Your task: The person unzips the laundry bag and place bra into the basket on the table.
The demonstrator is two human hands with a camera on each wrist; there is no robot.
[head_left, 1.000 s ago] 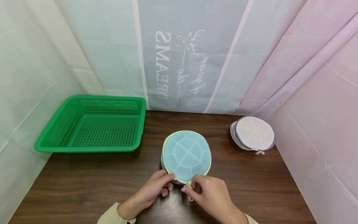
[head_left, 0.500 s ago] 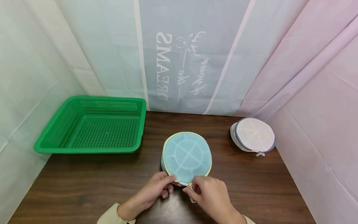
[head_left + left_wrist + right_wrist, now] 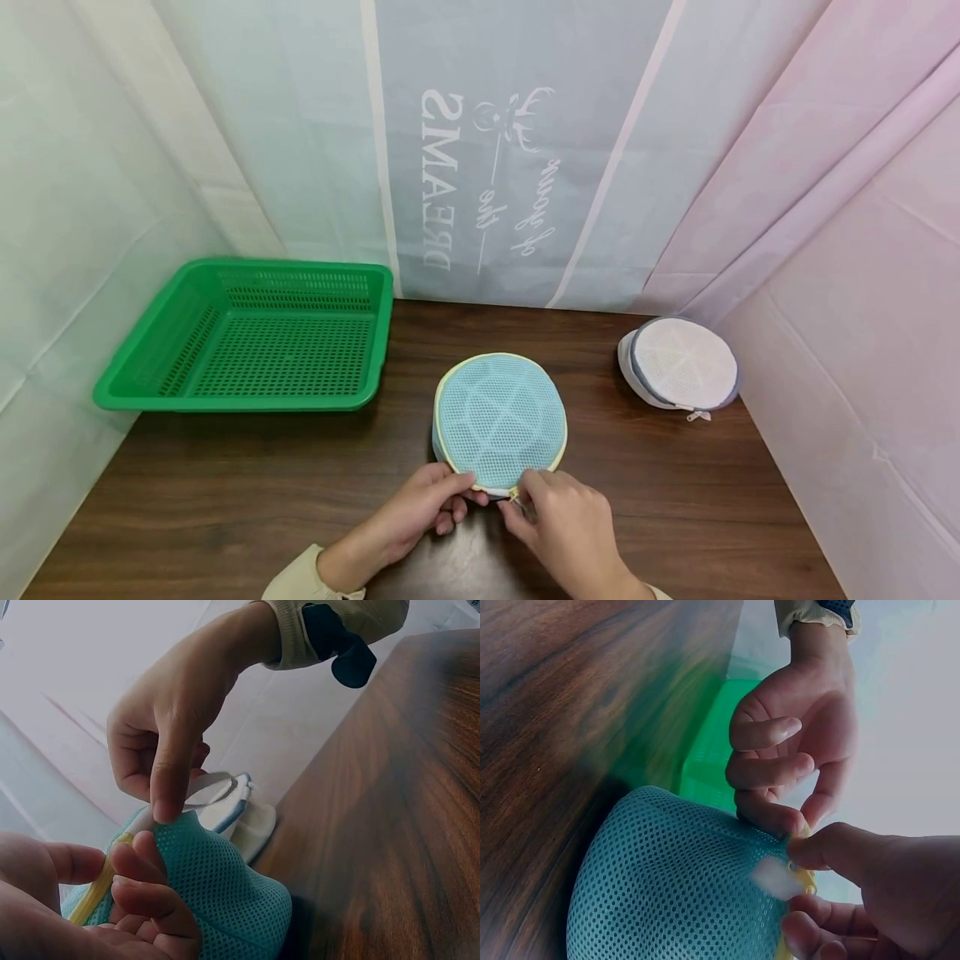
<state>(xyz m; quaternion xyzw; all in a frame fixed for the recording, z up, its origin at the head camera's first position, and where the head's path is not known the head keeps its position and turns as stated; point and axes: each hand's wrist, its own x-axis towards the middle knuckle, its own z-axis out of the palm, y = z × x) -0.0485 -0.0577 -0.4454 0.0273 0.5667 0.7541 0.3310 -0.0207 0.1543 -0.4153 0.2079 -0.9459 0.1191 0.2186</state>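
While the left hand [image 3: 422, 510] pinches the blue bag [image 3: 501, 417] on the table [image 3: 675, 492] by its edge [image 3: 439, 440], the right hand [image 3: 567, 523] grips its zipper [image 3: 514, 492]. Holding the edge taut and pulling along its curve should prevent snags.

We observed a round light-blue mesh bag [image 3: 501, 421], edged in yellow and crossed by paler bands; a round white mesh bag [image 3: 686, 360] trimmed in grey-blue; a rectangular green plastic basket [image 3: 243, 403]; a dark-brown wood-grained tabletop [image 3: 300, 467]; and a grey-blue cloth backdrop [image 3: 510, 42] striped and lettered in white.
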